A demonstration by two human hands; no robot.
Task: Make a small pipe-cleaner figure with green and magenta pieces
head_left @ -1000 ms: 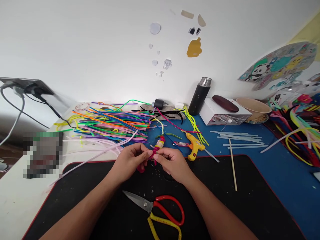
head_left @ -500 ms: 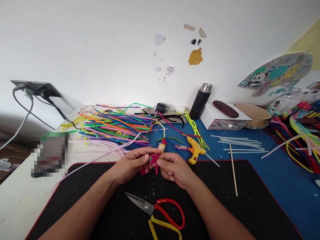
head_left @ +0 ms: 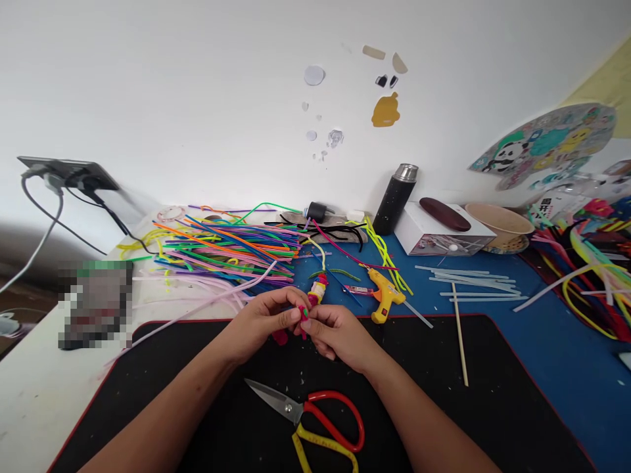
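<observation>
Between the fingertips of my left hand and my right hand is a small coiled magenta pipe cleaner with a bit of green on it. Both hands are closed in a pinch, thumbs against the piece, and the fingers cover much of it. Another magenta bit shows below my left fingers. Just beyond the hands lies a small red, yellow and white piece. Scissors with one red and one yellow handle rest on the black mat, nearer to me than the hands.
A pile of coloured pipe cleaners lies at the back left. A yellow glue gun is right of the hands, with glue sticks and a wooden stick farther right. A black flask and a white box stand by the wall.
The magenta piece has turned in my fingers; the loose end that hung down beside my right thumb no longer shows as before. My right hand has shifted slightly left.
</observation>
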